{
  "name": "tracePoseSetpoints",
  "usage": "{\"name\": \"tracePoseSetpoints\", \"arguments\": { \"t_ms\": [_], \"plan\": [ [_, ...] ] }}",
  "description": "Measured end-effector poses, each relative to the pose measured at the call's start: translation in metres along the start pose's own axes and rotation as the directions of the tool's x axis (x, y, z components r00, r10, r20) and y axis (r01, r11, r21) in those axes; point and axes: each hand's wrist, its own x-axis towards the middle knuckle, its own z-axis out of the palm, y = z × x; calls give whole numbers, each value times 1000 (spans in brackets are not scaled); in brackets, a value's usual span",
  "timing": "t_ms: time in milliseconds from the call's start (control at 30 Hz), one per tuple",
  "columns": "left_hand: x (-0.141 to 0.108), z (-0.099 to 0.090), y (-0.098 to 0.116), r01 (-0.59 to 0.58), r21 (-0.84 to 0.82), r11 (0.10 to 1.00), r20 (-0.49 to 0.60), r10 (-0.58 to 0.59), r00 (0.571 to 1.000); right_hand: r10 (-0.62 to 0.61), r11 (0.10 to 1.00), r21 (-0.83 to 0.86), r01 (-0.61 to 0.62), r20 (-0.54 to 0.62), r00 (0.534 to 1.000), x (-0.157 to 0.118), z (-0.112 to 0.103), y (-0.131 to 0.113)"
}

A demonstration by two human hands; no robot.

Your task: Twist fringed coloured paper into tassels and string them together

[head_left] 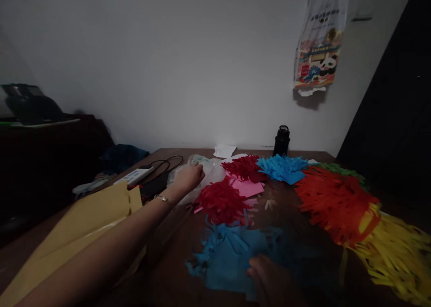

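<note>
Far left, a tan envelope [77,226] lies under your left forearm. Your left hand [192,177] is over a clear plastic bag [210,168], fingers curled in; cannot tell how tightly, or whether plastic is in them. Just right of it: red fringe [222,202]. Nearest you, in front of the red, the blue fringed sheet [225,264] lies on the table, its right side at your right hand [267,275], which is blurred but pinches the edge between thumb and fingers. Farther back, a black bottle [282,142] stands upright behind bright-blue fringe [281,168]. Far right: orange fringe [332,199], touching yellow fringe [397,255].
</note>
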Motion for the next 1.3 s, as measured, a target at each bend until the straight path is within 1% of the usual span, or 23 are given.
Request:
{"name": "tracePoseSetpoints", "arguments": {
  "t_ms": [33, 100, 133, 200, 233, 267, 333, 367, 467, 633, 733, 867, 1033, 1200, 1300],
  "plan": [
    [-11, -3, 4, -24, -32, 999, -49, 22, 999, 7, 1000, 3, -7, -23, 1000, 1, -1, 0],
    [-44, -2, 17, -112, -114, 987, -117, 99, 988, 25, 1000, -3, -26, -86, 996, 5, -5, -2],
    [-64, 2, 26, -170, -156, 973, -127, 151, 980, 27, 1000, -9, -28, -115, 993, 7, -9, -4],
    [-107, 14, 46, -289, -236, 928, -116, 269, 956, 19, 999, -25, -22, -129, 991, 11, -18, -9],
    [-127, 20, 56, -364, -289, 885, -128, 341, 931, 17, 999, -28, -20, -119, 993, 14, -23, -12],
    [-145, 25, 65, -477, -374, 795, -192, 437, 879, 15, 999, -28, -18, -107, 994, 16, -27, -15],
    [-170, 33, 80, -574, -439, 691, -256, 517, 817, 14, 1000, -12, -15, -80, 997, 19, -32, -20],
    [-177, 36, 85, -598, -446, 666, -276, 534, 799, 16, 1000, -4, -17, -69, 997, 21, -33, -21],
    [-185, 39, 90, -612, -432, 662, -291, 540, 790, 1, 1000, 6, -1, -57, 998, 22, -30, -25],
    [-183, 47, 86, -638, -503, 583, -387, 507, 770, -46, 999, -26, 45, -45, 998, 22, -27, -25],
    [-184, 51, 84, -626, -541, 562, -393, 489, 779, -31, 1000, -4, 31, -39, 999, 23, -27, -25],
    [-184, 48, 82, -611, -568, 551, -369, 493, 788, -23, 1000, -13, 22, -59, 998, 22, -26, -25],
    [-185, 47, 81, -578, -634, 513, -336, 490, 804, -36, 999, 3, 36, -2, 999, 20, -25, -24],
    [-188, 52, 84, -545, -669, 505, -344, 440, 830, -63, 998, 2, 63, 20, 998, 22, -24, -23],
    [-188, 56, 87, -516, -712, 476, -324, 430, 843, -84, 996, 32, 82, 53, 995, 24, -25, -23]
  ]
}}
